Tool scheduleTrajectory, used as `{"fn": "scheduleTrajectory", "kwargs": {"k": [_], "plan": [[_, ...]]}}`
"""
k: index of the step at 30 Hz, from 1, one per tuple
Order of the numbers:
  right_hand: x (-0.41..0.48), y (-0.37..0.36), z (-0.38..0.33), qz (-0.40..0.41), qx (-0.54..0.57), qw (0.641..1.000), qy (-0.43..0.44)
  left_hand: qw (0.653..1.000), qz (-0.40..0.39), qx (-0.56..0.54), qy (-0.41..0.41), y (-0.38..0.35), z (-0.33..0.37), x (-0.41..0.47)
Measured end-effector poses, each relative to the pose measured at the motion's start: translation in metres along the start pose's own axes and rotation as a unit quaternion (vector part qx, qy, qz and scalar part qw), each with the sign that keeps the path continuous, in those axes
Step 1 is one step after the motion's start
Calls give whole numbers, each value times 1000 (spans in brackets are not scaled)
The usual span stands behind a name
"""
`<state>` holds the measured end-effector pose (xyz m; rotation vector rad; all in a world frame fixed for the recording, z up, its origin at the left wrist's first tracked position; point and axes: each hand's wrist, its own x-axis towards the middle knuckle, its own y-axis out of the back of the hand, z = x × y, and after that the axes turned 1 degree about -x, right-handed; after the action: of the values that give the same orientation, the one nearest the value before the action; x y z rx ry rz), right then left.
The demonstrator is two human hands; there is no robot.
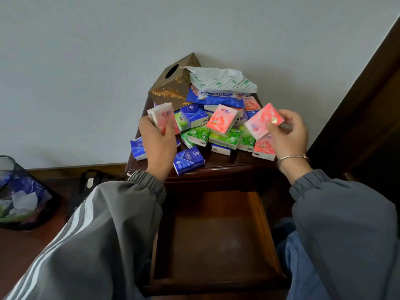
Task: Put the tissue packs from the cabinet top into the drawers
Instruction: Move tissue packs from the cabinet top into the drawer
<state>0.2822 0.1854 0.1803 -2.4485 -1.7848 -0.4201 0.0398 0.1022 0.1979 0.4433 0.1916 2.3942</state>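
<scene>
A heap of small tissue packs (218,131) in pink, green and blue covers the dark wooden cabinet top (229,162). My left hand (157,144) grips a pink and white pack (161,114), held upright above the heap's left side. At the heap's right side my right hand (287,133) pinches a flat pink pack (263,121) between thumb and fingers. Below both hands the top drawer (216,234) stands pulled out, its wooden bottom bare. One blue pack (188,160) lies near the cabinet's front edge.
A gold-patterned tissue box (174,83) leans on the wall behind the heap, beside a white plastic bag (223,80) on a large blue pack (216,97). A waste bin (19,195) with paper stands on the floor at left. Dark wooden furniture (368,118) rises at right.
</scene>
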Motion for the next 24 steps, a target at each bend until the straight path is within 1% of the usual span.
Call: {"fn": "scheduleTrajectory", "kwargs": {"k": [1, 2, 4, 5, 6, 7, 8, 9, 10, 14, 17, 19, 20, 22, 24], "plan": [[-4, 1, -11, -13, 43, 999, 11, 998, -28, -50, 40, 5, 2, -3], [-11, 0, -22, -54, 75, 995, 22, 990, -74, -81, 85, 9, 2, -7], [-31, -8, -46, -206, 96, 973, 37, 964, -203, -82, 153, 16, 3, -21], [-43, -14, -55, -284, 75, 955, 46, 942, -267, -97, 179, 19, 3, -30], [-54, -21, -60, -342, 40, 937, 57, 915, -320, -133, 206, 22, 2, -39], [-64, -27, -64, -374, 5, 925, 65, 884, -358, -180, 240, 27, 2, -46], [-72, -32, -67, -390, -21, 918, 66, 854, -377, -226, 277, 33, 1, -51], [-79, -37, -68, -396, -38, 915, 64, 832, -386, -257, 305, 40, 0, -54], [-85, -42, -69, -400, -52, 913, 63, 821, -393, -268, 316, 46, -2, -56], [-114, -63, -66, -422, -103, 894, 112, 838, -379, -247, 306, 67, -15, -67], [-125, -75, -60, -382, -128, 901, 161, 839, -347, -279, 314, 81, -27, -72], [-123, -80, -54, -352, -167, 904, 178, 849, -304, -297, 314, 93, -37, -70], [-121, -81, -50, -343, -200, 899, 182, 857, -278, -300, 313, 100, -43, -68], [-117, -83, -40, -346, -274, 877, 190, 870, -233, -302, 314, 112, -56, -65], [-115, -87, -35, -375, -336, 838, 209, 875, -209, -300, 319, 122, -68, -63]]}}
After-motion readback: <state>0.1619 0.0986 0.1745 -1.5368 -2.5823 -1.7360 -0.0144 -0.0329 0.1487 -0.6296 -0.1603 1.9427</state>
